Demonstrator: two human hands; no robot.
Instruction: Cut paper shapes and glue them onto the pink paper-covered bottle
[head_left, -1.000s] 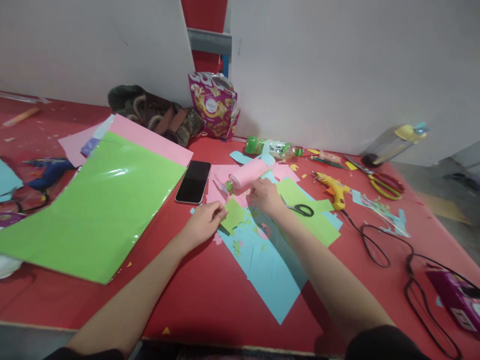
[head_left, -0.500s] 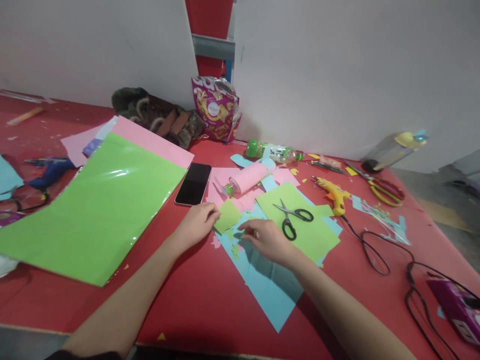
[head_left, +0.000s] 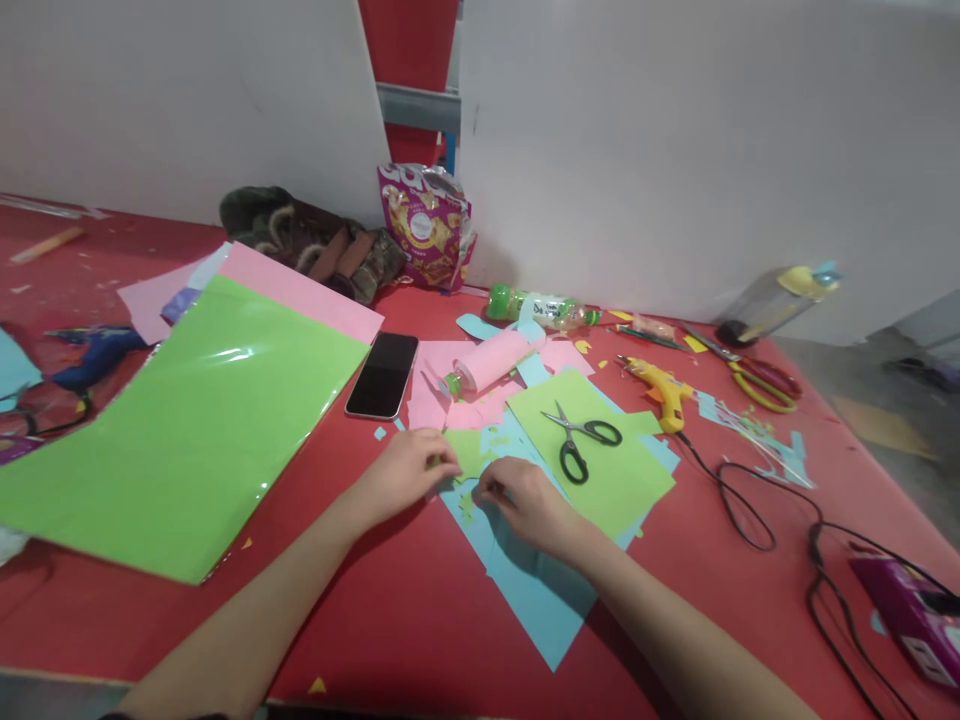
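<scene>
My left hand (head_left: 411,470) is closed in a pinch at the lower left edge of a small green paper piece (head_left: 466,450), which its fingers partly cover. Just to the right, my right hand (head_left: 529,500) is curled with thumb and fingertips together above the light blue sheet (head_left: 551,620); whatever sits between those fingertips is too small to make out. Small green paper scraps (head_left: 466,505) lie between the hands. Black-handled scissors (head_left: 576,440) rest partly open on a larger green sheet (head_left: 637,490), beyond my right hand.
A phone (head_left: 383,375) and a pink-wrapped bottle (head_left: 491,360) lie beyond my hands. On the right are a yellow glue gun (head_left: 664,390) with its cord, red-and-yellow-handled shears (head_left: 761,385) and a purple box (head_left: 911,615). A large green sheet (head_left: 225,420) covers the left.
My left hand has moved slightly down and right over the green paper piece. The right hand's fingers have curled in closer. The view has shifted a little.
</scene>
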